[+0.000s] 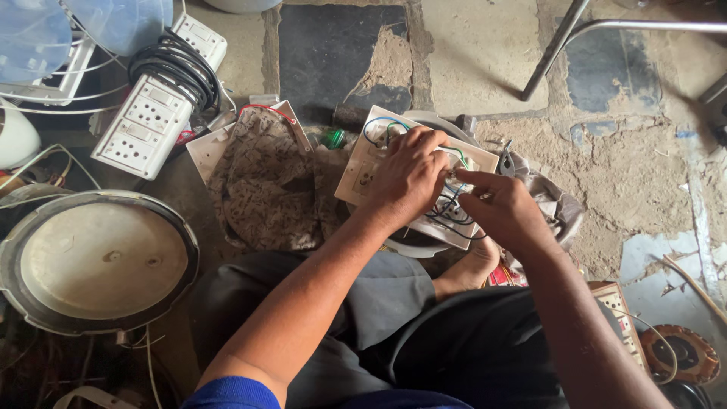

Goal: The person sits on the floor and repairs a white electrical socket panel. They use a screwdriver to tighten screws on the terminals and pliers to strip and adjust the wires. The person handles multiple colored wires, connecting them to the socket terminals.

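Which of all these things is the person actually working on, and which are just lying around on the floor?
In hand:
- left hand pressing on the white switch plate
- right hand at the coloured wires on the plate's back

Lying about:
- white extension board wrapped with black cable
- round metal lid
- patterned cloth
- fan guard
- metal chair leg

this looks like a small electrical repair workshop run on the floor. the worn concrete floor [485,45] is cracked and dusty, and a person sits on it among parts. a white switchboard [155,113] wrapped with black cable [176,67] lies near the top left corner, beside a fan guard [53,57]. a round metal lid [98,261] sits at the left edge, and an opened switch plate [363,170] with loose wires lies in the middle.
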